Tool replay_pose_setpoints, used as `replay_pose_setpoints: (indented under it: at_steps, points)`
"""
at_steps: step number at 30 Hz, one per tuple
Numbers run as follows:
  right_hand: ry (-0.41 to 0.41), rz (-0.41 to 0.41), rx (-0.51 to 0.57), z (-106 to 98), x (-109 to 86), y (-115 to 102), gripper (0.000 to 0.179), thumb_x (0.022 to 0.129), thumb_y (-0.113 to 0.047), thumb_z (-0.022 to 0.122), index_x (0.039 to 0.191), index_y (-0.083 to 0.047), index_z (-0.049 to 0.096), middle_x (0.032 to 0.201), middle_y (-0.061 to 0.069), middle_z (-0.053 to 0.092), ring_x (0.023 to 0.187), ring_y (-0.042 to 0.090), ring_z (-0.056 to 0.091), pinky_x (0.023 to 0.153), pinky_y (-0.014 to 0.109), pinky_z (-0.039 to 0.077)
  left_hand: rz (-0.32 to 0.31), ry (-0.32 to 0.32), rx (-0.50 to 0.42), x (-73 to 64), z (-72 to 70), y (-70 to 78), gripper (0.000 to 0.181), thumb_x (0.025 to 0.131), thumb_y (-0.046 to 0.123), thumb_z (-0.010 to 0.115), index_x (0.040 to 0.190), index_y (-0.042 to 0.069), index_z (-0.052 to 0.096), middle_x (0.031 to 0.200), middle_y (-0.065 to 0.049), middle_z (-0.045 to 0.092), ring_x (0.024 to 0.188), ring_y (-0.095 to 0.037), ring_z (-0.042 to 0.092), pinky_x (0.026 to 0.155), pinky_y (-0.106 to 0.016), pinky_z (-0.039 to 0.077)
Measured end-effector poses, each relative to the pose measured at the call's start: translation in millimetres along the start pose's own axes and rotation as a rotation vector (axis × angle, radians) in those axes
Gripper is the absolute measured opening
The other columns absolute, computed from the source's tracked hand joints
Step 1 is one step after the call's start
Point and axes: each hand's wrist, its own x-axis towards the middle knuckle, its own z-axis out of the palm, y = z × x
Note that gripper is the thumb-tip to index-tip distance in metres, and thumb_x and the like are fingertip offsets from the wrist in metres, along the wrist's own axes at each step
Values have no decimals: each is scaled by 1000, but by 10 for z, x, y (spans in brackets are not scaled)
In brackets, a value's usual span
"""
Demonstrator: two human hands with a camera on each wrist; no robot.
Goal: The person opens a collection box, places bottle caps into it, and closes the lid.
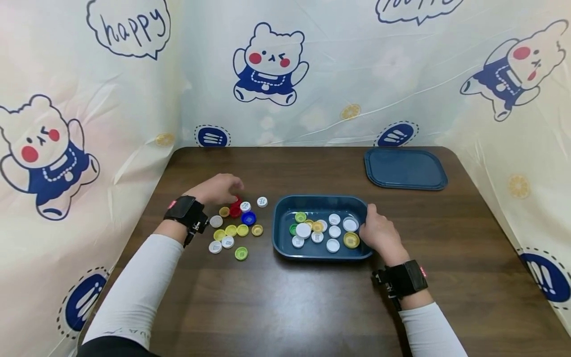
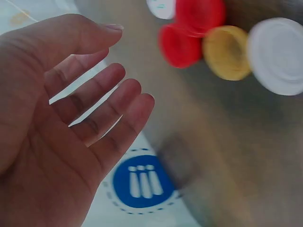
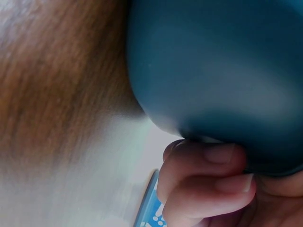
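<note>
My left hand [image 1: 216, 189] hovers just behind a loose group of bottle caps on the left of the table. In the left wrist view its fingers [image 2: 113, 118] are spread and relaxed, with nothing in the palm. Closest to it are two red caps [image 2: 200, 16], a yellow cap [image 2: 228, 53] and a white cap [image 2: 278, 56]. My right hand [image 1: 382, 232] grips the right end of a dark blue tray [image 1: 321, 256]. From below, the right wrist view shows curled fingers [image 3: 203, 189] at the tray's edge. White, green and yellow caps lie inside the tray.
A dark blue lid-like tray [image 1: 406, 168] lies flat at the back right of the wooden table [image 1: 294, 307]. Among the loose caps are a blue one [image 1: 248, 218] and a green one [image 1: 241, 253]. A printed curtain [image 1: 330, 64] surrounds the table's back and sides.
</note>
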Motion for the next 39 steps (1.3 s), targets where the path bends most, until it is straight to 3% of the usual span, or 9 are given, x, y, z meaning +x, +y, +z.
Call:
replay_pose_setpoints:
  at_steps: [7,15,27,32,35,39]
  points:
    - [-5,6,4,1,0,5,59,101,-13,45,152,2,21,129,36,55,80,35,59,63,41,45,-34,-36,-29,60,108,-125,29,92,0,67,120,6,67,121,-16,62,110,-34,56,96,-49,53]
    - [-15,19,13,8,-11,3,60,101,-13,45,153,1,20,135,37,51,85,36,60,64,42,46,-54,-69,-33,115,196,-178,36,87,-8,69,116,13,69,119,-13,61,111,-34,54,99,-50,50]
    - [-22,26,11,-2,-7,15,60,101,-14,45,153,1,20,135,36,51,83,35,59,63,41,46,-40,-33,-25,144,248,-170,31,87,-4,73,112,13,71,116,-12,61,108,-33,54,95,-47,53]
    - [-19,18,9,4,-15,-2,60,101,-13,45,153,1,20,133,36,53,81,35,59,63,41,46,20,9,-10,90,125,64,30,89,-1,72,117,11,70,117,-10,62,110,-31,55,95,-48,54]
    - [-18,16,11,-3,-11,-4,60,101,-13,45,153,1,20,133,36,52,82,35,59,63,41,46,98,34,12,65,26,351,29,90,3,72,117,13,71,117,-7,62,110,-28,57,95,-46,54]
    - [-20,20,11,-9,0,-5,60,101,-13,45,153,1,20,136,36,51,84,36,59,65,42,47,230,33,77,51,-54,837,30,89,5,73,117,16,70,116,-4,61,110,-24,58,96,-43,54]
